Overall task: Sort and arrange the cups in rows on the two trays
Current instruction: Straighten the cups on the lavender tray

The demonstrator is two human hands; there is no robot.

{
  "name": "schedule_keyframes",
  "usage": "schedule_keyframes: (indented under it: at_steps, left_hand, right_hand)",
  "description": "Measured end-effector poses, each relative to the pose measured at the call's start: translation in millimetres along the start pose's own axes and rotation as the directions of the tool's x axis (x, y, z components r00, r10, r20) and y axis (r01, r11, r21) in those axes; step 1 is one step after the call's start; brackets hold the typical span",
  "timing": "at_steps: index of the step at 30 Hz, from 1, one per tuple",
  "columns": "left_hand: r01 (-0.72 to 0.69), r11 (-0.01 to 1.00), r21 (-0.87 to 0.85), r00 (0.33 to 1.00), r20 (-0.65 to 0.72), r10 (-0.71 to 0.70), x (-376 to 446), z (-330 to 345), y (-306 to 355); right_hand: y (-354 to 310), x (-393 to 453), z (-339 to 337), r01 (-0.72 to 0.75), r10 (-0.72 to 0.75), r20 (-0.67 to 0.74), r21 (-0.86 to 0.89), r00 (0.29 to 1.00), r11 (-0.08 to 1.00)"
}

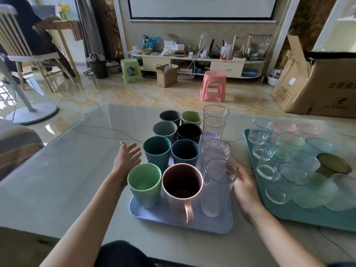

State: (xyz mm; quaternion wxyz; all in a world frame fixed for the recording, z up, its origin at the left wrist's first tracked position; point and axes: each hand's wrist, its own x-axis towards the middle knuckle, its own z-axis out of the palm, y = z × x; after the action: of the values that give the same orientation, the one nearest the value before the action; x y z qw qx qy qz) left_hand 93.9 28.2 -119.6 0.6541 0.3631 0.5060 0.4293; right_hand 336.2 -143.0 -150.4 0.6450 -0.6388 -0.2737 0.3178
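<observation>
A pale blue tray (154,222) holds several coloured cups in two rows, with a light green cup (144,185) and a pink mug (182,186) nearest me. A third row on its right is tall clear glasses. My right hand (243,187) touches the nearest tall glass (216,189) from the right; whether it grips it is unclear. My left hand (127,157) hovers open, left of the teal cup (157,151), holding nothing. A teal tray (289,212) on the right carries several short clear glasses (269,164) and tinted textured glasses (306,197).
The trays rest on a glossy grey table (67,170). An olive lid-like dish (334,162) sits on the teal tray's right side. Beyond the table stand a pink stool (212,85), a green stool (131,71) and a large cardboard box (317,83).
</observation>
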Motion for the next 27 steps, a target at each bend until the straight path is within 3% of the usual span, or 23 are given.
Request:
schedule_keyframes:
  at_steps: [3, 5, 9, 12, 17, 22, 27]
  left_hand:
    - [-0.079, 0.988, 0.134, 0.997, 0.029, 0.075, -27.8, -17.4, 9.6]
    - [-0.083, 0.961, 0.265, 0.996, 0.066, 0.068, -45.3, -22.4, 13.7]
    - [-0.162, 0.784, 0.599, 0.985, 0.144, 0.093, -68.3, -26.7, 17.2]
    - [-0.189, 0.679, 0.709, 0.977, 0.208, 0.055, -77.7, -26.6, 13.3]
    - [-0.216, 0.55, 0.807, 0.976, 0.192, 0.101, -79.7, -19.7, 9.2]
    - [-0.162, 0.595, 0.787, 0.982, 0.188, 0.019, -83.5, -19.2, 16.3]
    - [-0.179, 0.702, 0.69, 0.982, 0.081, 0.171, -70.2, -16.7, 29.3]
  right_hand:
    - [7.6, -15.6, -15.9, -0.024, 0.037, 0.089, -0.145, 0.995, 0.989]
    - [6.2, -26.9, -23.9, -0.012, 0.078, 0.223, -0.281, 0.972, 0.96]
    - [-6.3, -53.7, -33.7, 0.064, 0.154, 0.467, -0.419, 0.871, 0.906]
    - [-4.7, -63.3, -28.8, 0.093, 0.104, 0.435, -0.408, 0.895, 0.908]
    - [1.1, -65.7, -16.3, 0.085, 0.059, 0.364, -0.367, 0.929, 0.926]
    - [-0.5, -61.6, -19.4, 0.095, 0.072, 0.385, -0.397, 0.92, 0.913]
    - [-41.6, -28.9, -43.9, 0.162, 0.139, 0.507, -0.506, 0.851, 0.847]
